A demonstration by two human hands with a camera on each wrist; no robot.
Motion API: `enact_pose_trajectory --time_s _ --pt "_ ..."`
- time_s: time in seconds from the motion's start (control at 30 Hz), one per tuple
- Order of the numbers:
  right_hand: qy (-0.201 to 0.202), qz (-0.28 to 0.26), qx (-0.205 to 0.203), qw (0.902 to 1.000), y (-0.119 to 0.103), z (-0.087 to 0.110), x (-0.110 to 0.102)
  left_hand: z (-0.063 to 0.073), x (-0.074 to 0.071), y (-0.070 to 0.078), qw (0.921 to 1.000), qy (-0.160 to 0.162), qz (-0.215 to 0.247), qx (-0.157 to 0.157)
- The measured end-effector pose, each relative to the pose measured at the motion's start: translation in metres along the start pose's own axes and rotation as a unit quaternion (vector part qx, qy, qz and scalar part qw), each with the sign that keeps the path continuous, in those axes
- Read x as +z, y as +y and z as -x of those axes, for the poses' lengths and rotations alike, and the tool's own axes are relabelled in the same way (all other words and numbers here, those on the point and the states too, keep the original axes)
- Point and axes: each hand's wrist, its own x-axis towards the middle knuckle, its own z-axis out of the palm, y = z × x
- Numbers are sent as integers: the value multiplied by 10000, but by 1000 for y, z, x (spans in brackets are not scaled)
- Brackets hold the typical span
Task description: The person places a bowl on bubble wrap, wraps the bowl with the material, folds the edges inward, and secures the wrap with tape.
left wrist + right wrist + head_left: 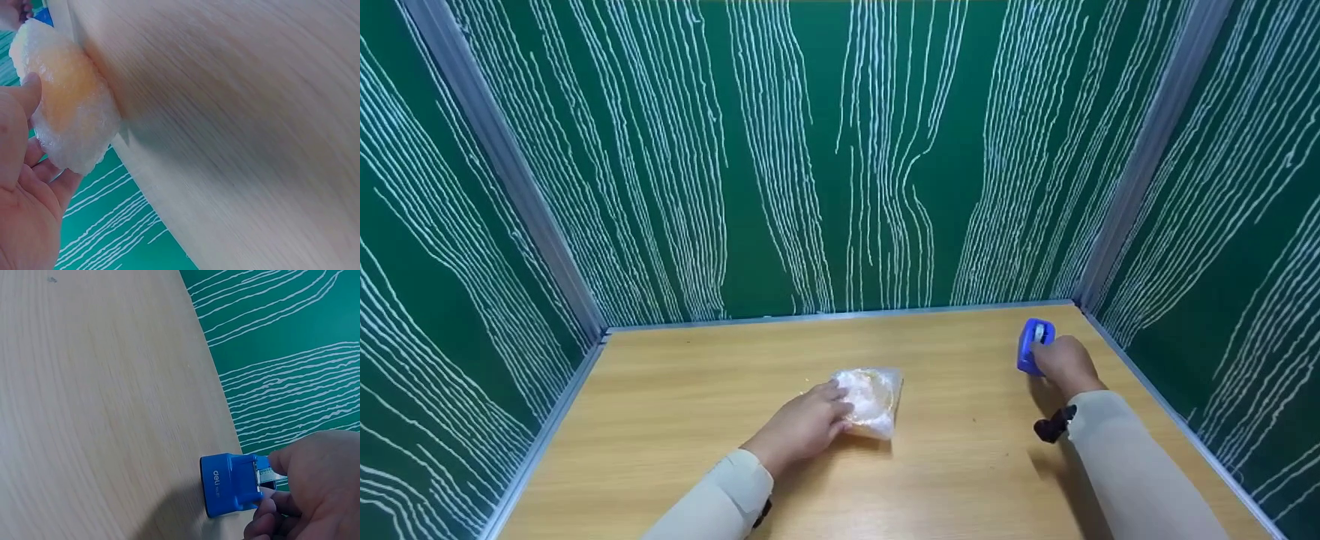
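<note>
My left hand (802, 424) grips the left side of a bubble-wrapped package (876, 397), which has something yellow-orange inside. In the left wrist view the thumb lies on one face of the package (73, 107) and the fingers curl behind the other; the wrapped item's kind is hidden by the wrap. At the far right, my right hand (1065, 364) holds a blue tape dispenser (1026, 351). Up close in the right wrist view, thumb and fingers pinch the dispenser (225, 486) at its tape end, beside the strip of clear tape (270, 475).
The wooden table (720, 375) carries a few small dark specks. Green panels (765, 225) with wavy white lines rise at the back and both sides, joined by grey metal posts (521, 172). Dark wrist straps (1054, 424) sit at the sleeve cuffs.
</note>
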Motion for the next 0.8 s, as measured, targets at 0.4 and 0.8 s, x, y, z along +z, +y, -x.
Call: enact_pose_trajectory --time_s 0.4,0.8 --pt "-78 -475 186 9987 -3 -6 6 1 -1 0 9999 -39 53 -78" --pt "61 -622 -19 9980 6 -13 16 -1 2 0 10000 -56 -25 -25"
